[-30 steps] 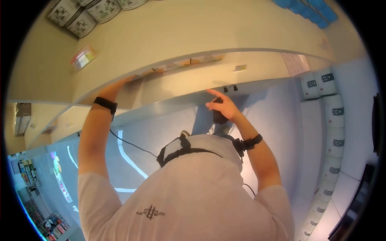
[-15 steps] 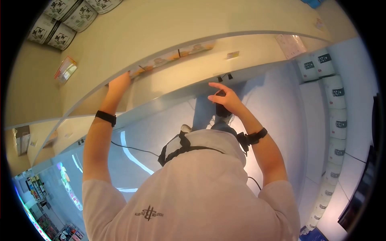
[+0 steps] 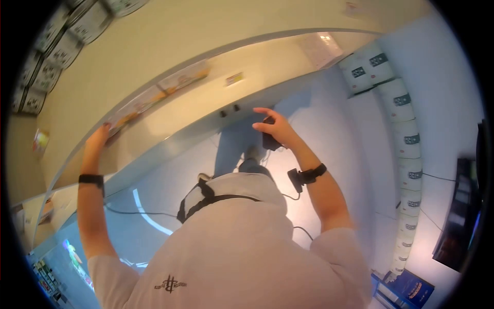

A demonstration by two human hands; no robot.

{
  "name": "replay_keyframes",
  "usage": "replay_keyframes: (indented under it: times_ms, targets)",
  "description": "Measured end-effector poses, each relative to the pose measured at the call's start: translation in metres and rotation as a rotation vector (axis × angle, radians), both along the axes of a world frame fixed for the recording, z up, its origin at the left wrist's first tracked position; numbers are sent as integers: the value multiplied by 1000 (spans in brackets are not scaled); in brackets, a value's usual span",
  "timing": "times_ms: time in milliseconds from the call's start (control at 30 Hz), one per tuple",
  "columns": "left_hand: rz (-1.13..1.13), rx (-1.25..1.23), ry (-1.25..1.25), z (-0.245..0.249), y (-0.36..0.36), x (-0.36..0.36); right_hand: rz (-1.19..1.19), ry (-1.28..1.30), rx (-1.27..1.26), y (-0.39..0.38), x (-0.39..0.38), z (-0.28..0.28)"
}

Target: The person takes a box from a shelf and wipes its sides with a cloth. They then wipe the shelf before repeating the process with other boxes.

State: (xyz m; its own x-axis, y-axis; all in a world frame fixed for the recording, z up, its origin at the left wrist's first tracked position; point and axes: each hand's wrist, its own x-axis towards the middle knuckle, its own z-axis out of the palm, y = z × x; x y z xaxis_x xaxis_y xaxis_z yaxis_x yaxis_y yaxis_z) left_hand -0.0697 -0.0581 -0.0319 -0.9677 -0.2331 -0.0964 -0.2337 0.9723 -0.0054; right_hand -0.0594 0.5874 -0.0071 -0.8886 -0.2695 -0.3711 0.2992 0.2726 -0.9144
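Note:
My left hand (image 3: 98,139) reaches in at the edge of the curved shelf (image 3: 154,82). Its fingertips are right at the near end of a row of orange-and-white packages (image 3: 138,104) on the level below. The shelf edge and the packages hide most of those fingers. My right hand (image 3: 280,130) is in front of the shelving, above the floor, with thumb and index finger apart. A black object (image 3: 269,138) shows in its palm under the other, curled fingers; I cannot tell what kind it is. A black device (image 3: 302,177) is strapped to my right wrist, and a black band (image 3: 91,179) circles my left.
Stacked white cans (image 3: 64,49) stand at the upper left. A price tag (image 3: 234,78) and a clear sheet (image 3: 321,50) are on the lower shelf. White printed packs (image 3: 406,139) line the right side, with blue boxes (image 3: 409,289) at bottom right. A cable (image 3: 141,211) trails near me.
The view has shifted right, so the shelves and both arms appear farther left. My left hand stays at the end of the package row. My right hand keeps its pose with the black object.

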Motion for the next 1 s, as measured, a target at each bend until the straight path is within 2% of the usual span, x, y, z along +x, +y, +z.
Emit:
replay_keyframes:
  times_ms: [100,167,233,300,367,400,467,500,600,633,700,733,833,900,933,967,1000]
  targets:
    - [107,-59,-55,5,2,9,21,24,118,51,-34,-4]
    - [240,-50,-94,48,45,19,-53,85,231,106,-57,1]
    - [223,-127,-9,49,67,26,-127,139,272,159,-91,-3]
    - [95,-431,20,51,119,42,-201,191,306,211,-135,-25]
    - [141,-199,-422,82,211,23,-440,338,299,247,-174,-63]
    - [49,-133,-386,93,261,20,-438,340,290,255,-185,-56]
    - [-127,8,-309,101,346,6,-539,322,473,261,-209,-33]
    - [-212,73,-270,102,379,-6,-566,335,483,261,-221,-37]
    - [-346,218,-280,100,452,-45,-495,316,452,239,-238,-25]
    - [-367,281,-301,107,476,-54,-545,440,403,238,-247,-47]
    - [-394,414,-254,120,520,-64,-573,486,318,235,-253,-45]
    - [-386,491,-275,121,533,-73,-624,516,253,233,-255,-43]
    - [-350,647,-313,101,558,-113,-653,464,353,227,-266,-58]
    - [-210,868,-349,108,581,-126,-687,525,351,221,-255,-47]
    - [-182,996,-353,93,587,-135,-706,587,326,219,-248,-47]
    - [-18,1178,-445,107,598,-140,-702,627,355,215,-238,-42]
    - [39,1308,-463,98,604,-146,-697,666,382,210,-225,-36]
